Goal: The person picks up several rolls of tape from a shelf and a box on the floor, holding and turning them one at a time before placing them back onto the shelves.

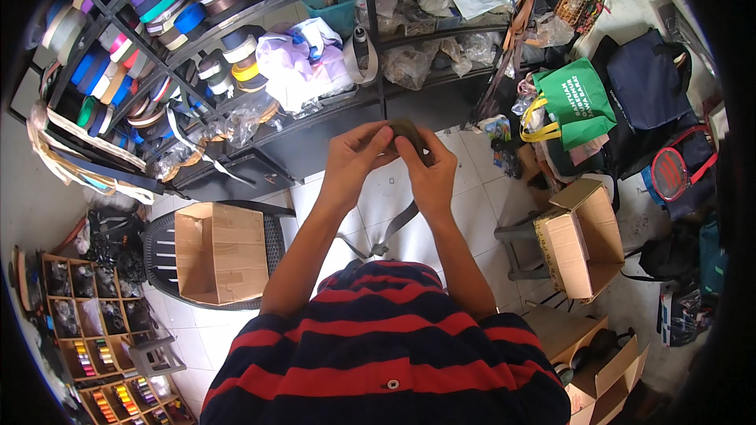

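In front of my chest, both hands are raised and close together over the tiled floor. My left hand [356, 159] pinches the left side of a dark olive webbing strap [405, 129], which looks coiled or folded over at the top. On its other side, my right hand [430, 176] grips the same strap with thumb and fingers. A loose length of grey-green strap [399, 224] hangs below my right hand and bends toward my striped shirt. Part of the strap between the palms is hidden by my fingers.
Ahead stands a black metal shelf [379, 71] with webbing rolls and plastic bags. An opened cardboard box [236, 256] rests on a black chair at left; another cardboard box [579, 244] is at right. A green bag [573, 102] sits among dark bags at far right.
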